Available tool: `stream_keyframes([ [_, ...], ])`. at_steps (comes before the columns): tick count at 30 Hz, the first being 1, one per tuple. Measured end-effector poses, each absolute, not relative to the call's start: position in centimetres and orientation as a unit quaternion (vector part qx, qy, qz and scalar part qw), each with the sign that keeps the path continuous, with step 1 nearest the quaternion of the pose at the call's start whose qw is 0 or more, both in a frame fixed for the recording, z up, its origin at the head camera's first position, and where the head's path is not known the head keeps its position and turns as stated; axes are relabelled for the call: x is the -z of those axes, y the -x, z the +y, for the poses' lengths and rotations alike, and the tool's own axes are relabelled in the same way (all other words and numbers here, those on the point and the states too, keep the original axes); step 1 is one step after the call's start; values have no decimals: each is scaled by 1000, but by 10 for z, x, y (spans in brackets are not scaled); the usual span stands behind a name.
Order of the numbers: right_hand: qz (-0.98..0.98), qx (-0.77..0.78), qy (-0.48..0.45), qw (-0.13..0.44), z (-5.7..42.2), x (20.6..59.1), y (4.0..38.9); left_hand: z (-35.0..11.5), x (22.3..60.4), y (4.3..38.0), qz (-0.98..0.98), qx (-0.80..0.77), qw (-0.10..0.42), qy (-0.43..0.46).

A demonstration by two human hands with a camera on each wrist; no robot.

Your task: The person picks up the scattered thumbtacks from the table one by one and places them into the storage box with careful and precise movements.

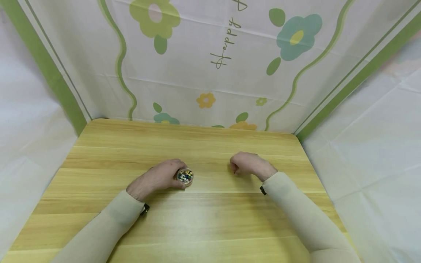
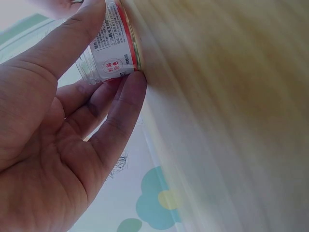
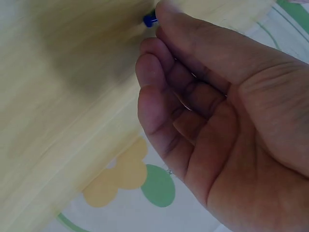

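A small clear jar (image 1: 185,176) stands on the wooden table, filled with multicoloured push pins that show through its open top. My left hand (image 1: 161,176) grips it from the left side, thumb and fingers curled round its wall. In the left wrist view, the jar (image 2: 113,46) carries a white label with print and a red edge, and its base meets the tabletop. To the right, my right hand (image 1: 248,163) is low over the table with curled fingers. A blue push pin (image 3: 149,20) is pinched at the tips of its thumb and forefinger, partly hidden by the thumb.
The light wooden table (image 1: 210,226) ends at a white cloth backdrop (image 1: 197,73) printed with flowers and green lines. White cloth sides (image 1: 371,153) rise at the left and right of the table.
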State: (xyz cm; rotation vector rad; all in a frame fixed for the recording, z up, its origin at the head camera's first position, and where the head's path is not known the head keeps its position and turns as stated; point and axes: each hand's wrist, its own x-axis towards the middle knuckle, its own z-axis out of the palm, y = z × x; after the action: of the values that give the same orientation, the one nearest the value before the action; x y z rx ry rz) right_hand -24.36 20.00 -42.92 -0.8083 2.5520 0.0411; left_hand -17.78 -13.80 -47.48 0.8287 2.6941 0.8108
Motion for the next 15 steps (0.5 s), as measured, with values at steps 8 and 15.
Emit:
stream_keyframes([
  [8,926,-3,298,231,204,436,246,-137,475,177,914,-276,106,-278],
  [15,922,16,322,215,198,433,245,-136,475,178,913,-278,107,-279],
])
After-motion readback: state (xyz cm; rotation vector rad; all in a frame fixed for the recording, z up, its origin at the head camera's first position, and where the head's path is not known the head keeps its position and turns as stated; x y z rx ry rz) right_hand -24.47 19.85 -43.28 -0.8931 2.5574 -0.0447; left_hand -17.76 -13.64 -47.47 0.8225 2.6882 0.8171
